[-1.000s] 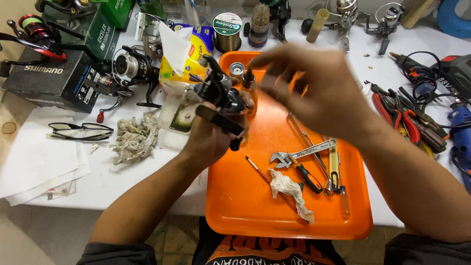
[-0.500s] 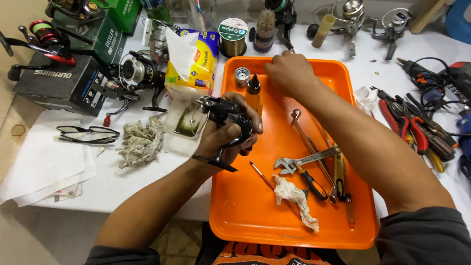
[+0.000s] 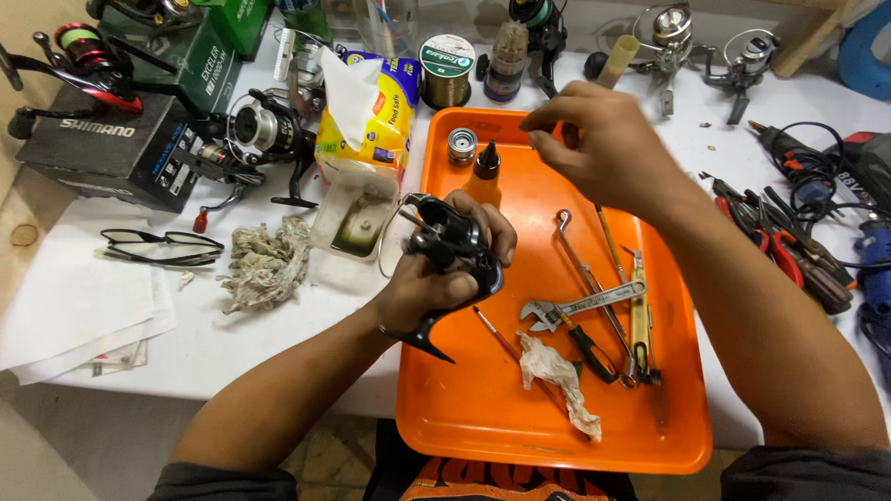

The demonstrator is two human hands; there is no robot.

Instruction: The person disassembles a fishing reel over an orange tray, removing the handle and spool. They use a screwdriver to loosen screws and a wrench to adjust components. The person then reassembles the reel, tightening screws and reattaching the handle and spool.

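Since half a second ago, the right hand (image 3: 608,153) has risen from the tray (image 3: 557,436) and now pinches something small above it. The left hand (image 3: 436,283) grips the black reel (image 3: 450,243) at the tray's left edge. Reel work looks mid-way; wrench (image 3: 580,304), screwdriver (image 3: 585,345) and oil bottle (image 3: 484,176) lie ready.

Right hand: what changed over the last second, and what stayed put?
The right hand moved from over the reel out to the far end of the orange tray, fingers pinched near the small oil bottle; whether it holds anything is unclear. The left hand kept its grip on the black fishing reel, lowering it slightly. The adjustable wrench and crumpled rag did not move.
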